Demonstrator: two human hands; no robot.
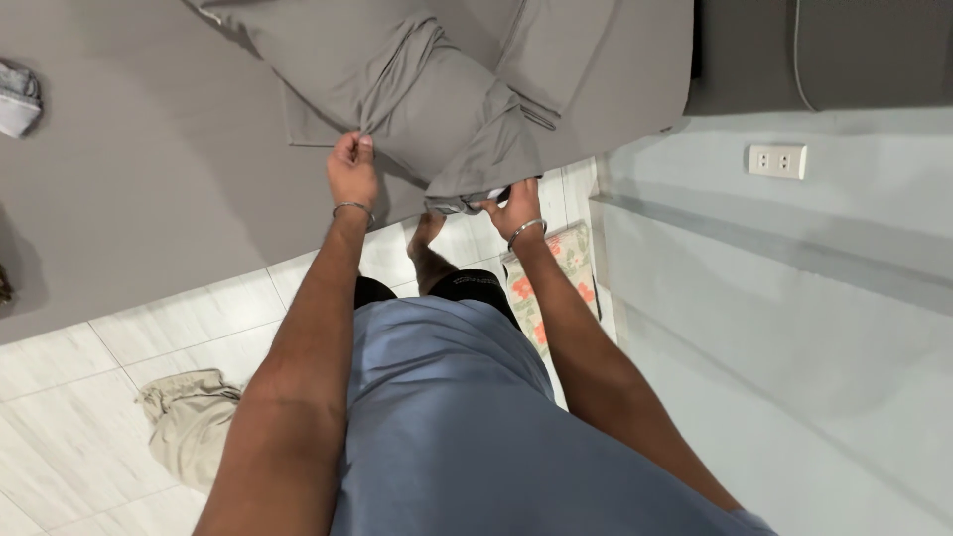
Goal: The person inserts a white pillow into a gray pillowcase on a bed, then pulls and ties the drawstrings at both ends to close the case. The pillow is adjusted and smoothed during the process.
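Left hand (pixel 351 171) and right hand (pixel 516 206) are pinching the near edge of a soft, light grey pillowcase (pixel 437 109) on the bed (pixel 149 199).

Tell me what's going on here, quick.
A person stands at the edge of a bed covered in a grey sheet, handling a grey pillowcase with a pillow in it. The left hand pinches a fold of the fabric; the right hand grips the open end at the bed's edge. A beige garment lies crumpled on the tiled floor, and a floral mat lies by the wall.
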